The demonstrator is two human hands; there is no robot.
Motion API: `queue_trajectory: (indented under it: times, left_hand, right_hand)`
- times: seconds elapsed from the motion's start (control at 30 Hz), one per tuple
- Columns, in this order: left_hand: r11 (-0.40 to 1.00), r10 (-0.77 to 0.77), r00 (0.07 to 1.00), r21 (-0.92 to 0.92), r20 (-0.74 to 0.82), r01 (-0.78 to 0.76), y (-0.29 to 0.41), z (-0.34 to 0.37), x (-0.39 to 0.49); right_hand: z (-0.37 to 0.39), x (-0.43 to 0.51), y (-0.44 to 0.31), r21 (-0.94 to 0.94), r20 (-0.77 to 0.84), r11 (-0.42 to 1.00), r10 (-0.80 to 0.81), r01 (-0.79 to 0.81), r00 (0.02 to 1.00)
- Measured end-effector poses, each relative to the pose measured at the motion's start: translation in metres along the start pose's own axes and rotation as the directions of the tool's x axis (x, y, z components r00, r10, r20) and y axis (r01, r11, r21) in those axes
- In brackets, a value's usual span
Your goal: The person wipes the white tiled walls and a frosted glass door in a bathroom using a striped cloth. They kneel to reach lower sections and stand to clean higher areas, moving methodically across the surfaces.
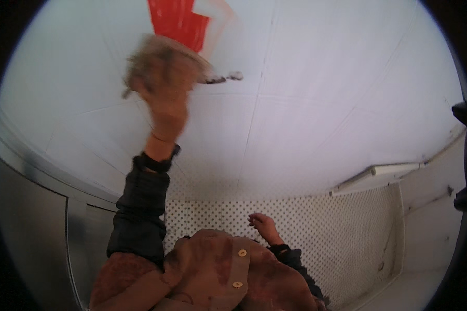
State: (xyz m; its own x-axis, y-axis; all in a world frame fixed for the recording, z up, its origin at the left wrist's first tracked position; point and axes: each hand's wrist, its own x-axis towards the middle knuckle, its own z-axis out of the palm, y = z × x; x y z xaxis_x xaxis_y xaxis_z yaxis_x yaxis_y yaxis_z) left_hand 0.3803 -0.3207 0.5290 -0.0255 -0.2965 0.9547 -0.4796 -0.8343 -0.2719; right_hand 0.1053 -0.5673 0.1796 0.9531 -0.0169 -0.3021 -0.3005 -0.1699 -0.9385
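My left hand (pixel 167 85) is raised against the white wall (pixel 295 97), fingers closed on a crumpled, greyish-brown cloth (pixel 155 50). Motion blurs both hand and cloth. Directly above the cloth a red shape (pixel 179 23) shows on the wall, its lower part partly covered by the cloth. A dark smear (pixel 218 79) and a small greyish blob (pixel 235 76) lie just right of the cloth. Down by my body, my right hand (pixel 262 223) hangs over the dotted floor with its fingers loosely bent and nothing in them.
A pale ledge or panel (pixel 377 175) juts out low on the right. Grey metal-like panels (pixel 31 210) stand at the lower left. White floor with dark dots (pixel 334 225) runs below the wall, edged by a pale side wall (pixel 428 217). Dark fittings (pixel 461 155) show at the right rim.
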Motion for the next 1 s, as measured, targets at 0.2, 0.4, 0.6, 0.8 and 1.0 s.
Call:
queue_trajectory:
  times: [0.2, 0.4, 0.6, 0.8, 1.0]
  left_hand:
    - [0.998, -0.062, 0.997, -0.019, 0.041, 0.063, 0.007, 0.001, -0.009]
    - [0.948, 0.227, 0.931, -0.284, 0.286, -0.144, 0.093, 0.017, -0.090]
    - [0.947, 0.220, 0.908, -0.300, 0.357, -0.111, 0.106, 0.032, -0.112]
    - [0.940, 0.191, 0.951, -0.323, 0.243, -0.106, 0.126, 0.047, -0.078]
    - [0.999, 0.006, 0.962, -0.032, 0.273, 0.003, 0.148, 0.058, -0.007]
  right_hand:
    - [0.014, -0.008, 0.002, -0.094, 0.028, 0.994, -0.059, 0.062, 0.998]
    - [0.031, -0.005, -0.002, -0.152, -0.032, 0.988, -0.016, 0.011, 0.999]
    - [0.039, -0.012, 0.007, -0.143, -0.081, 0.987, 0.064, -0.075, 0.995]
    - [0.027, -0.020, 0.010, -0.157, -0.100, 0.974, 0.146, -0.161, 0.984]
    - [-0.003, -0.020, 0.013, -0.162, -0.065, 0.978, 0.123, -0.132, 0.990]
